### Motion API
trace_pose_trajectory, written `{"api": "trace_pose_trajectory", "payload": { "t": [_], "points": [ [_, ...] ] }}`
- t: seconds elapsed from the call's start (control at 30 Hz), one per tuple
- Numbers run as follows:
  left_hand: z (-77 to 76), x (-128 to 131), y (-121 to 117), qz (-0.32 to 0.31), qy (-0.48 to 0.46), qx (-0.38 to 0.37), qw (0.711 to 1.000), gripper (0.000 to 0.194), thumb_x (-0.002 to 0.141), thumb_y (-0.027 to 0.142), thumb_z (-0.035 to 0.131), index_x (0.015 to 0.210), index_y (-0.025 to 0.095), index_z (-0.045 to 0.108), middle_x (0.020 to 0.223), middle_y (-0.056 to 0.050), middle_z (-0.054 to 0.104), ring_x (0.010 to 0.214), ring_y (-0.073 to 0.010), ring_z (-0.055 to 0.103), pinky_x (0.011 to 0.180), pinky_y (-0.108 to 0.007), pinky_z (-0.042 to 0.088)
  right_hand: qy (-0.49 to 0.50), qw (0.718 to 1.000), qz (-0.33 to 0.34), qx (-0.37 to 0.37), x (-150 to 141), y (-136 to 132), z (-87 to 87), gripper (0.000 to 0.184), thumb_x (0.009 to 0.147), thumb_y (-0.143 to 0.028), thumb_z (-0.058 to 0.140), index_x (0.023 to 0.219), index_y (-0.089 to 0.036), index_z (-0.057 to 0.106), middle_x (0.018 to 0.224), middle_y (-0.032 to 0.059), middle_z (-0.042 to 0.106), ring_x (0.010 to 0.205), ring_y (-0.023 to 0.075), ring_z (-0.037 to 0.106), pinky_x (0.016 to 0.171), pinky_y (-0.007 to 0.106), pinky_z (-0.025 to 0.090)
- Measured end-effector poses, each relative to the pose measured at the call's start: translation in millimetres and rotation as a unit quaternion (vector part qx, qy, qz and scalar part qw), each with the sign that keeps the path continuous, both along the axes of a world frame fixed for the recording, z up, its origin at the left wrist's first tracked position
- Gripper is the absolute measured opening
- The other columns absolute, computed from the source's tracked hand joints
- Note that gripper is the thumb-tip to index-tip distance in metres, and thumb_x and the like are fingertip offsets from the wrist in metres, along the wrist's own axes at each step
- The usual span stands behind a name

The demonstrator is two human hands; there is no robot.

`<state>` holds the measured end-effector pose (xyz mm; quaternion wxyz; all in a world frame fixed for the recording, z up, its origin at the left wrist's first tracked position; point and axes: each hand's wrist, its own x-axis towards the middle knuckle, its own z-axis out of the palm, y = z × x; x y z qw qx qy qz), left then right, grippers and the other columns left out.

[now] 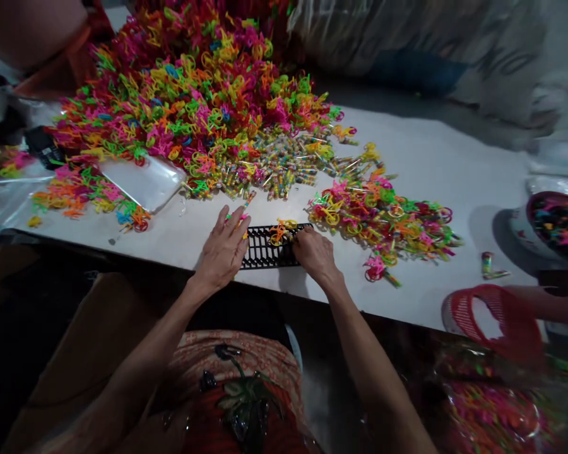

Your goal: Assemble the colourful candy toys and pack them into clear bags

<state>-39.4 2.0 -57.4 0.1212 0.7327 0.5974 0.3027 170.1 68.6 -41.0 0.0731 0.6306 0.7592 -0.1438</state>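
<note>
A black slatted plastic rack [264, 247] lies near the table's front edge, between my hands. My left hand [223, 247] lies over its left end, fingers stretched out. By those fingertips is a thin candy-coloured tube [250, 199], with bits of pink and green plastic partly hidden by the fingers. My right hand [313, 253] is closed at the rack's right end; what its fingers hold is hidden. Against its fingertips, on the rack, rests a yellow and orange plastic toy [280, 234].
Behind the rack rises a large heap of bright plastic toys [194, 94]. Several wrapped tubes [284, 167] lie at its foot. A clear plastic bag stack [144, 180] is at left, a smaller pile [383, 217] at right. Another person's arm [542, 304] reaches a red basket [515, 321].
</note>
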Motion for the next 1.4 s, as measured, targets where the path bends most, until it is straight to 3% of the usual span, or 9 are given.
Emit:
{"api": "trace_pose_trajectory", "payload": {
  "t": [0.17,0.3,0.47,0.53,0.9,1.03,1.1,1.2,1.4],
  "points": [
    [-8.2,3.7,2.4,0.022,-0.052,0.018,0.998,0.043,0.099,0.038,0.028,0.137,0.027,0.046,0.150,-0.006,0.042,0.148,-0.0228,0.015,0.117,-0.052,0.024,0.219,0.975,-0.030,0.025,-4.1,-8.4,-11.6,0.009,0.070,-0.015,0.054,0.069,-0.019,0.061,0.073,0.0045,0.065,0.072,0.0186,0.060,0.062,0.027,0.040],
    [-7.6,2.2,2.1,0.013,-0.055,0.009,0.998,0.044,0.099,0.039,0.029,0.138,0.029,0.044,0.152,-0.004,0.038,0.148,-0.0230,0.013,0.118,-0.053,0.022,0.425,0.902,-0.053,-0.055,-16.8,-28.3,-32.1,0.004,0.062,-0.021,0.057,0.063,-0.020,0.054,0.058,-0.0035,0.055,0.056,0.0128,0.050,0.053,0.024,0.037],
    [-6.5,1.9,2.0,0.011,-0.054,0.003,0.998,0.044,0.099,0.040,0.028,0.140,0.031,0.041,0.153,-0.003,0.037,0.148,-0.0229,0.012,0.118,-0.053,0.021,0.581,0.798,-0.116,-0.109,-51.3,-46.8,-44.9,0.011,0.064,-0.030,0.060,0.063,-0.020,0.053,0.061,-0.0024,0.057,0.056,0.0119,0.050,0.054,0.025,0.042],
    [-6.1,2.9,1.8,0.014,-0.054,0.004,0.998,0.044,0.099,0.039,0.027,0.141,0.032,0.040,0.153,-0.003,0.037,0.148,-0.0230,0.012,0.118,-0.054,0.021,0.607,0.779,-0.121,-0.104,-59.2,-49.0,-44.7,0.014,0.066,-0.033,0.062,0.066,-0.020,0.055,0.063,-0.0022,0.057,0.057,0.0122,0.051,0.056,0.026,0.044],
    [11.1,9.0,-2.9,0.042,-0.032,0.007,0.999,0.045,0.098,0.044,0.032,0.136,0.027,0.047,0.155,-0.007,0.033,0.148,-0.0274,0.014,0.116,-0.056,0.020,0.486,0.864,-0.125,0.029,-27.9,-53.6,-34.4,0.013,0.071,-0.030,0.063,0.063,-0.021,0.061,0.072,0.0007,0.058,0.069,0.0167,0.053,0.062,0.029,0.044],
    [32.2,14.9,-9.0,0.023,0.016,0.047,0.998,0.036,0.091,0.045,0.050,0.121,0.028,0.061,0.136,-0.007,0.057,0.136,-0.0281,0.040,0.115,-0.059,0.011,0.472,0.873,-0.080,0.089,-30.3,-58.0,-26.4,0.012,0.075,-0.026,0.060,0.064,-0.021,0.059,0.069,0.0001,0.055,0.066,0.0158,0.050,0.061,0.029,0.043],
    [37.3,16.2,-9.7,-0.021,0.005,0.052,0.998,0.026,0.093,0.038,0.050,0.110,0.028,0.067,0.111,-0.003,0.071,0.113,-0.0212,0.060,0.115,-0.055,0.016,0.472,0.870,-0.060,0.131,-32.8,-60.7,-20.5,0.013,0.077,-0.026,0.059,0.065,-0.021,0.058,0.068,-0.0001,0.054,0.063,0.0151,0.049,0.060,0.028,0.043],
    [37.1,16.9,-8.5,-0.039,-0.048,0.058,0.996,0.023,0.094,0.032,0.048,0.095,0.025,0.070,0.086,0.000,0.075,0.082,-0.0143,0.066,0.107,-0.045,0.034,0.464,0.869,-0.051,0.165,-35.3,-66.2,-11.0,0.010,0.080,-0.026,0.058,0.071,-0.021,0.060,0.073,0.0012,0.057,0.063,0.0154,0.051,0.060,0.029,0.045],
    [42.7,21.3,-13.7,0.013,-0.108,0.070,0.992,0.021,0.088,0.035,0.055,0.086,0.020,0.070,0.072,-0.001,0.073,0.066,-0.0141,0.064,0.085,-0.036,0.048,0.450,0.876,-0.061,0.164,-38.6,-69.6,-12.5,0.010,0.080,-0.026,0.053,0.078,-0.021,0.061,0.078,0.0051,0.062,0.070,0.0178,0.057,0.068,0.033,0.048]
  ]
}}
